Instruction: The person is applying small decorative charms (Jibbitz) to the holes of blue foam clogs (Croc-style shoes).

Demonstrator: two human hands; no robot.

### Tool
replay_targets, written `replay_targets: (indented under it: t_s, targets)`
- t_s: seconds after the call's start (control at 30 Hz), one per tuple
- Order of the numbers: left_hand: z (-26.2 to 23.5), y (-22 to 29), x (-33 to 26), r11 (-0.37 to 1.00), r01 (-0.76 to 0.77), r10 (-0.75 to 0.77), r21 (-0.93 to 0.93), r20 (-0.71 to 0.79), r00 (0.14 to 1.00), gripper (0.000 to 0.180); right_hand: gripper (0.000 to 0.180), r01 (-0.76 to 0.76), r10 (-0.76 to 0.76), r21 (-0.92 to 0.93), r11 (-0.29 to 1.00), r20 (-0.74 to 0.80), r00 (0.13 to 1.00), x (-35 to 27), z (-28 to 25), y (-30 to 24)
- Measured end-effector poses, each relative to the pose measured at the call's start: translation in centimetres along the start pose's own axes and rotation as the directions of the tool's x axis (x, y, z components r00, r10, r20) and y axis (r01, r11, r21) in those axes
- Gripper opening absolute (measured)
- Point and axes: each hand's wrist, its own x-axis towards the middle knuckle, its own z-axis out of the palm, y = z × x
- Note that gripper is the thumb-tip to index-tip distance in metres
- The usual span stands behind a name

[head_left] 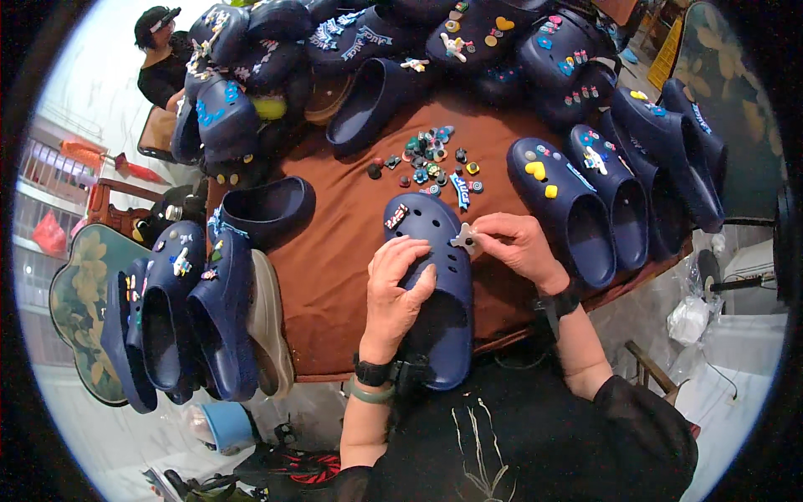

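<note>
A navy clog (454,293) with round vent holes lies at the table's near edge, its toe pointing away from me. My left hand (395,289) is closed over the clog's left side and upper. Between thumb and fingertips of my right hand (520,249) is a small pale shoe charm (462,240) with a dark stud on its back. It is at the right side of the clog's upper, by the holes. One red-and-white charm (396,216) sits on the left of the toe. Beyond the toe lies a loose pile of shoe charms (428,155), with a blue lettered charm (460,192) nearest.
A brown cloth (330,293) covers the table. Decorated navy clogs (569,209) stand along the right, more clogs (174,293) on the left, and a heap of clogs (368,42) at the back. Another person (159,67) is at the far left.
</note>
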Motion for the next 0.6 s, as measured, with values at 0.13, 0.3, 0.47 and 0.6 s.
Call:
replay_targets:
  t_s: [0.13,0.3,0.47,0.6]
  targets:
    - [0.1,-0.7,-0.4,1.0,0.001,-0.002,-0.014,-0.029,1.0,0.022,0.013,0.319,-0.325,-0.139,0.937,-0.02,0.945,-0.1,1.3,0.3]
    - [0.2,-0.5,-0.5,1.0,-0.004,0.003,-0.021,-0.037,0.999,0.022,0.022,0.497,-0.5,-0.307,0.812,0.073,0.863,-1.0,1.1,1.0]
    - [0.2,-0.5,-0.3,0.999,-0.031,0.031,-0.008,-0.025,0.999,0.021,0.025,0.492,-0.492,-0.387,0.779,0.109,0.864,-1.4,1.3,0.5]
    - [0.1,-0.6,-0.1,0.997,-0.065,0.065,0.041,0.004,0.998,0.023,0.029,0.514,-0.458,-0.453,0.728,0.236,0.857,-0.6,0.8,-0.7]
